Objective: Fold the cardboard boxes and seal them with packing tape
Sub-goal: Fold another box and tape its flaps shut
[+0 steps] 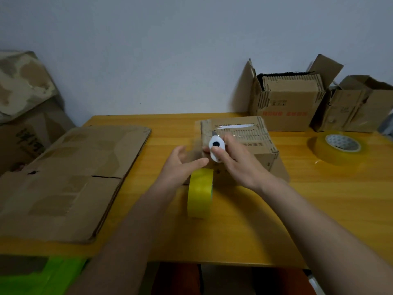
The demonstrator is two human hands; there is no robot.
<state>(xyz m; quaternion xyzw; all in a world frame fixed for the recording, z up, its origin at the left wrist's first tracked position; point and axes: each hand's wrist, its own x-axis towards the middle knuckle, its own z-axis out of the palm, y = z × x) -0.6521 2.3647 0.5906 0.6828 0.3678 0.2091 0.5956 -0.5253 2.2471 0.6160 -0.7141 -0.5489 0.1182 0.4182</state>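
Now, from my left: a stack of flattened cardboard boxes (70, 177) lies on the yellow wooden table (255, 226), waiting to be folded. My left hand (182, 165) is open, fingers spread, holding nothing, just beside the near left corner of the small closed box (240, 143) I'm working on. Below my hands a roll of yellow packing tape (201, 192) stands on edge against the box's near face; I judge its free end runs up to the box, though the strip itself is too clear to make out. My right hand (234, 158) is clenched round a small white cutter (217, 149) with a dark button, its short blade (213, 133) pointing away from me over the taped top seam.

To cut well, I should pull the strip taut with my left hand, keep those fingers out of the blade's line, slice cleanly close to the box edge, then press the tail flat.

Further right, a second tape roll (338, 146) lies flat, and two open boxes (289, 101) stand against the wall, still unsealed.
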